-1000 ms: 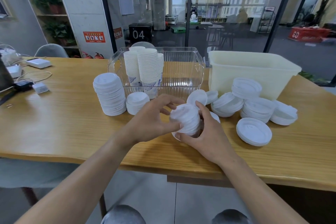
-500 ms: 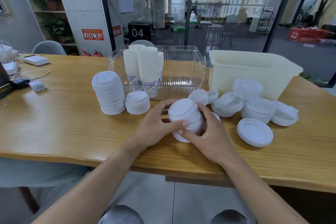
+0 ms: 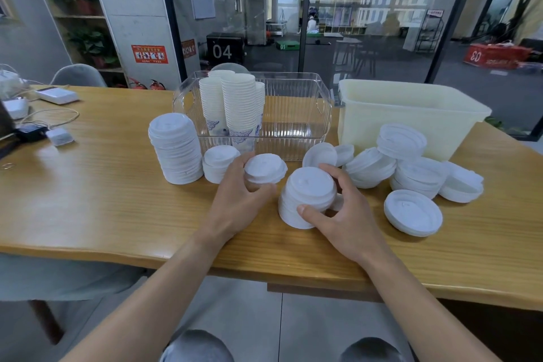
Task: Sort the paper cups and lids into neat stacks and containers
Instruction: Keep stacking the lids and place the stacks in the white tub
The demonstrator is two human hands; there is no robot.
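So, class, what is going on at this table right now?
A person is sorting white lids on a wooden table. The left hand holds a small bunch of lids, and the right hand grips a short lid stack. A tall lid stack stands finished to the left, paper cups sit in the clear container, and loose lids wait on the right.

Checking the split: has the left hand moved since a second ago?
Yes. The left hand has pulled left with a few lids, away from the right-hand stack, toward the short lid stack.
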